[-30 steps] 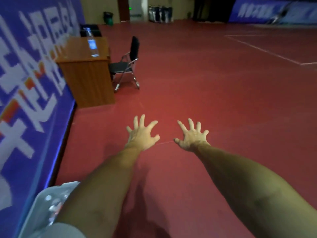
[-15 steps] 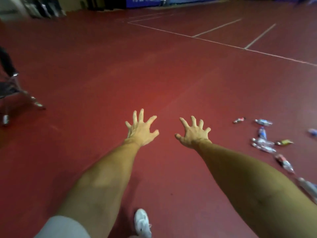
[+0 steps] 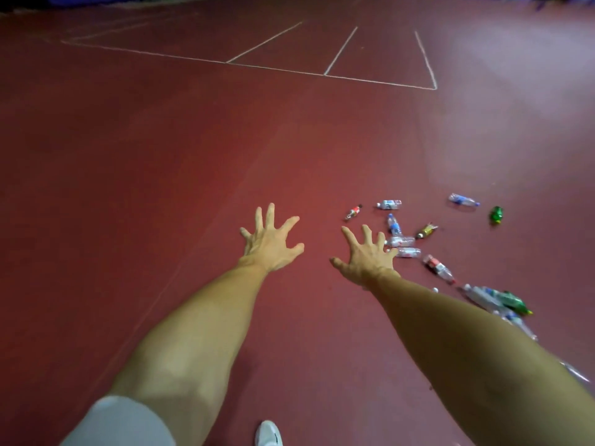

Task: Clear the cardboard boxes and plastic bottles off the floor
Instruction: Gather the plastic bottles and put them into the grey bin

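Several plastic bottles lie scattered on the red floor at the right: a clear one with a blue label [image 3: 389,204], a small red-labelled one [image 3: 353,212], a blue-capped one [image 3: 463,199], a green one [image 3: 496,214], a brown one [image 3: 425,231] and a red-labelled one [image 3: 438,268]. More bottles, one green [image 3: 512,302], lie beside my right forearm. My left hand [image 3: 272,243] and my right hand [image 3: 367,255] are stretched forward with fingers spread, holding nothing. My right hand is just left of the nearest clear bottles [image 3: 401,242]. No cardboard box is in view.
The red sports floor [image 3: 161,156] stretches ahead with white court lines [image 3: 325,74] at the back. My white shoe [image 3: 269,433] shows at the bottom edge.
The view has swung to the right, away from the blue banner, wooden desk and chair; the scattered bottles have come into view and sit closer to my right hand. Both hands stay spread.
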Available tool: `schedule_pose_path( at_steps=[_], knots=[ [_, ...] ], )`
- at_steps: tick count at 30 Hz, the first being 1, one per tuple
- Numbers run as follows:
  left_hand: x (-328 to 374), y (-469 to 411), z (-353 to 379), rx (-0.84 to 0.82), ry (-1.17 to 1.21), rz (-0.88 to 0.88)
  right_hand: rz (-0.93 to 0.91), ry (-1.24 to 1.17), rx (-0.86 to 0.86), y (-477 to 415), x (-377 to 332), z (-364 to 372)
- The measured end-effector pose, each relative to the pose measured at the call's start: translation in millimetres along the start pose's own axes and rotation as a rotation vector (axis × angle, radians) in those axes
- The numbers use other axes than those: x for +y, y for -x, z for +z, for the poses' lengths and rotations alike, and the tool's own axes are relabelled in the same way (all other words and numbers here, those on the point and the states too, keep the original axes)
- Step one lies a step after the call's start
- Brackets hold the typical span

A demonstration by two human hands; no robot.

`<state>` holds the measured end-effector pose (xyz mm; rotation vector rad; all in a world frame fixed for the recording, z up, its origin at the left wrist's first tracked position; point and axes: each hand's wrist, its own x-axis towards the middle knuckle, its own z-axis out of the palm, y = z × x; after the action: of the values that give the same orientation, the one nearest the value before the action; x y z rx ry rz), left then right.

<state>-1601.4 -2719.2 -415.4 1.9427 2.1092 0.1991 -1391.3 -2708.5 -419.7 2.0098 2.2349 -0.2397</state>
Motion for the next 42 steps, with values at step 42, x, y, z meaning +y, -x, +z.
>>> schedule_pose_path(
  at_steps=[42],
  knots=[
    [328.5,-761.6,50.1,-0.201,-0.128,0.442,0.464,-0.132,-0.087,-657.5,319.3,-101.6]
  ],
)
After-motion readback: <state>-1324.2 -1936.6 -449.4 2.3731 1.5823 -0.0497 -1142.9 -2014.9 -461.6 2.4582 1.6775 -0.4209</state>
